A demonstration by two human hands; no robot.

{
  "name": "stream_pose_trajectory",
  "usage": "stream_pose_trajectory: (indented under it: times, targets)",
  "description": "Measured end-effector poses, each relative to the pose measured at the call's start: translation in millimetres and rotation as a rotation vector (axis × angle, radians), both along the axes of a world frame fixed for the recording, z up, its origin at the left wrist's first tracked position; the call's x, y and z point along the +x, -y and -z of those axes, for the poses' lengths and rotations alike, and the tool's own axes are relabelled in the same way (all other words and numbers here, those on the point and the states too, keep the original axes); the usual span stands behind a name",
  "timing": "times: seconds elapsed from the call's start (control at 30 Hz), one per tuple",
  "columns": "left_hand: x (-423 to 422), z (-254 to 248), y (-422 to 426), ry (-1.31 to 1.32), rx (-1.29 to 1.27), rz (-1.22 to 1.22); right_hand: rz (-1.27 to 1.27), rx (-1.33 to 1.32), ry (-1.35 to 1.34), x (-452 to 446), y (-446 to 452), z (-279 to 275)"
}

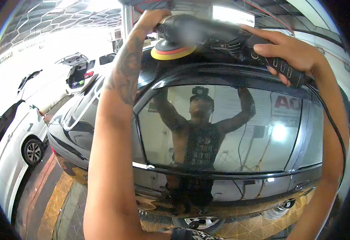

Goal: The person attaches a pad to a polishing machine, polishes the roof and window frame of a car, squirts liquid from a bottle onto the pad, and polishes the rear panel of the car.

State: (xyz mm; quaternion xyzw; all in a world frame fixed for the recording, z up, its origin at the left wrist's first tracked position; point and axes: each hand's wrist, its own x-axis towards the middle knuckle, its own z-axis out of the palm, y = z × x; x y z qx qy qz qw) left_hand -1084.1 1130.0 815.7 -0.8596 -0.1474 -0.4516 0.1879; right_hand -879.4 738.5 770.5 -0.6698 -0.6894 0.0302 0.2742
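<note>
A black polishing machine [207,34] lies across the top of the view, over the roof of a black car [223,73]. My left hand [153,20] grips the head end of the polisher, with its fingers partly hidden behind it. My right hand [289,52] is wrapped round the rear handle. Under the machine's head, the round pad [173,53] with yellow and red layers is at the roof; whether it touches is unclear. A black cord [331,120] runs from the handle down along my right forearm.
The car's side window [223,132] faces me and reflects a person with raised arms. White cars [17,148] stand at the left, one farther back with its tailgate [73,59] up. Yellow and grey floor grating [239,230] lies below.
</note>
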Motion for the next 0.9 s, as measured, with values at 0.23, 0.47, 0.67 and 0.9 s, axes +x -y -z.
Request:
stream_pose_trajectory:
  times: [0.23, 0.47, 0.67, 0.9]
  targets:
    - [64, -12, -21, 0.090, -0.154, 0.161, -0.003, -0.023, 0.010, 45, 29, 3]
    - [152, -24, 19, -0.017, 0.463, -0.006, 0.083, 0.012, -0.055, 96, 79, 18]
    - [274, -36, 65, 0.071, 0.143, 0.164, 0.185, 0.062, -0.132, 130, 128, 34]
    - [331, -42, 101, 0.139, 0.236, 0.094, 0.226, 0.196, -0.126, 146, 144, 83]
